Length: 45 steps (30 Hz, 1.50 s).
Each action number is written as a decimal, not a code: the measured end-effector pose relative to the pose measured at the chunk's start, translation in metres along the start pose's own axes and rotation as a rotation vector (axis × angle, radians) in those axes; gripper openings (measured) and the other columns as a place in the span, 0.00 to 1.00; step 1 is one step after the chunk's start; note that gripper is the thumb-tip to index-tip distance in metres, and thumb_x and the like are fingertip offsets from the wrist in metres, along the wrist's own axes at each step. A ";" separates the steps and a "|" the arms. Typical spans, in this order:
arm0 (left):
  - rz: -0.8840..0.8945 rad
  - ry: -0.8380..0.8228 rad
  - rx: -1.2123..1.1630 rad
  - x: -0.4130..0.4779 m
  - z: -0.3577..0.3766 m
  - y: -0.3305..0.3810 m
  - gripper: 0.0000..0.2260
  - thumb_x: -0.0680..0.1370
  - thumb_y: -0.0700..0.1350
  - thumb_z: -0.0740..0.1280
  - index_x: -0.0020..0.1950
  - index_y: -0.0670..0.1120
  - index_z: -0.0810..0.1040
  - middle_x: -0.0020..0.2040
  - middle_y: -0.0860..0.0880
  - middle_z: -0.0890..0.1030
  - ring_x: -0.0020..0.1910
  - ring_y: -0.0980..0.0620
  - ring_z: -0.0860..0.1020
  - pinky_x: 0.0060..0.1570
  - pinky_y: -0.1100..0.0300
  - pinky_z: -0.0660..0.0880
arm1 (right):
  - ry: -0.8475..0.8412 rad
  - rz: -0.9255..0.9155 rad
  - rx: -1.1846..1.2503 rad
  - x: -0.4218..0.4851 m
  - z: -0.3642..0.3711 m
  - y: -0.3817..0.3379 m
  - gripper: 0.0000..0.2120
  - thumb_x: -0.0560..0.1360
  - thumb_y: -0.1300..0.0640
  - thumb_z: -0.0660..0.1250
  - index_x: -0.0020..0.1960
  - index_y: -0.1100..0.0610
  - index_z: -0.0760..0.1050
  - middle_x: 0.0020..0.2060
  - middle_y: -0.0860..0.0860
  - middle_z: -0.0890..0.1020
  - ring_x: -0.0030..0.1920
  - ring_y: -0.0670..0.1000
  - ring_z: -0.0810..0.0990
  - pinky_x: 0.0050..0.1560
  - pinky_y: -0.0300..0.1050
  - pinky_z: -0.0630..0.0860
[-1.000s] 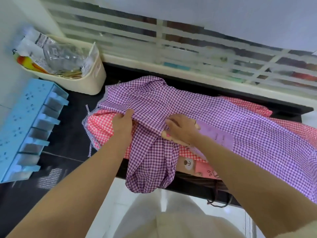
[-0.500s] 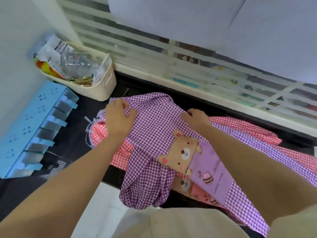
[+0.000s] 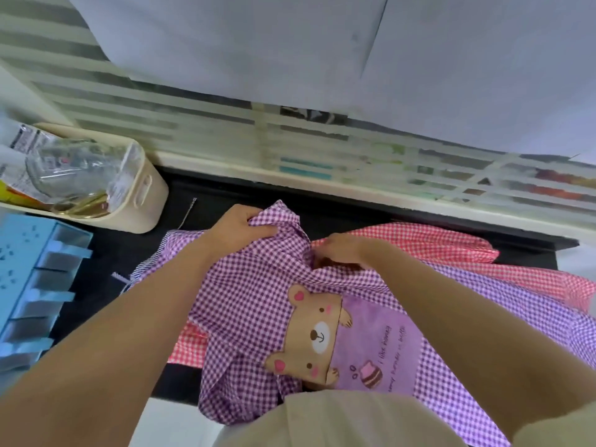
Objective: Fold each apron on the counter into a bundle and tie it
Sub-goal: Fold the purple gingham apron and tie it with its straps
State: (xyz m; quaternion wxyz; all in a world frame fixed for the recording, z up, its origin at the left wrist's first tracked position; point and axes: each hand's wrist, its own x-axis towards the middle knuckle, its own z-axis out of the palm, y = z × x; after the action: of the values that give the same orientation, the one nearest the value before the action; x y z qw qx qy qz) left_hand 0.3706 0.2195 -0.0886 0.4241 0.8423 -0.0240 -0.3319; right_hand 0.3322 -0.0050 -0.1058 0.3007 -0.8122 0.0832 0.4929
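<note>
A purple gingham apron (image 3: 258,304) with a brown bear pocket (image 3: 317,337) lies spread over the black counter (image 3: 354,208), its lower part hanging off the front edge. My left hand (image 3: 240,227) grips a bunched fold at the apron's far edge. My right hand (image 3: 343,250) pinches the cloth just to the right of it, fingers curled into the folds. Under the purple apron lies a red gingham apron (image 3: 451,250), showing at the right and at the lower left.
A cream basket (image 3: 142,201) of packets and clear plastic stands at the back left. A light blue rack (image 3: 35,285) sits at the left edge. A striped glass partition with a white sill (image 3: 322,185) closes the counter's far side.
Both hands moved up from the apron's middle to its far edge and gathered the cloth there. The bear pocket came into view as the camera tilted.
</note>
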 end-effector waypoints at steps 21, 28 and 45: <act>-0.080 0.115 -0.181 -0.038 0.000 -0.004 0.13 0.77 0.39 0.63 0.33 0.43 0.66 0.31 0.43 0.73 0.33 0.47 0.73 0.40 0.56 0.68 | 0.569 -0.153 0.076 -0.013 0.004 0.000 0.13 0.80 0.61 0.60 0.62 0.63 0.77 0.57 0.59 0.80 0.59 0.59 0.77 0.57 0.48 0.72; -0.166 0.290 0.233 -0.017 0.005 -0.002 0.16 0.78 0.44 0.64 0.30 0.45 0.69 0.31 0.46 0.74 0.36 0.44 0.74 0.38 0.56 0.66 | 0.864 -0.326 0.735 -0.031 -0.012 0.018 0.17 0.80 0.64 0.54 0.67 0.58 0.70 0.59 0.54 0.78 0.58 0.53 0.76 0.59 0.47 0.74; 0.147 -0.038 0.598 -0.016 0.091 -0.006 0.31 0.79 0.56 0.64 0.79 0.52 0.56 0.76 0.41 0.61 0.72 0.42 0.66 0.68 0.51 0.66 | 0.864 -0.114 -0.071 -0.055 -0.012 0.020 0.22 0.75 0.51 0.68 0.66 0.56 0.70 0.52 0.51 0.81 0.47 0.55 0.80 0.46 0.51 0.78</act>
State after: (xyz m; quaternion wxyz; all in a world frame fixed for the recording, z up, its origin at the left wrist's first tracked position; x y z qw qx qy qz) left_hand 0.3041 0.1651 -0.1226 0.1798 0.9194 -0.1892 -0.2941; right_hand 0.3054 -0.0364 -0.0631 0.2370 -0.9569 0.1395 0.0928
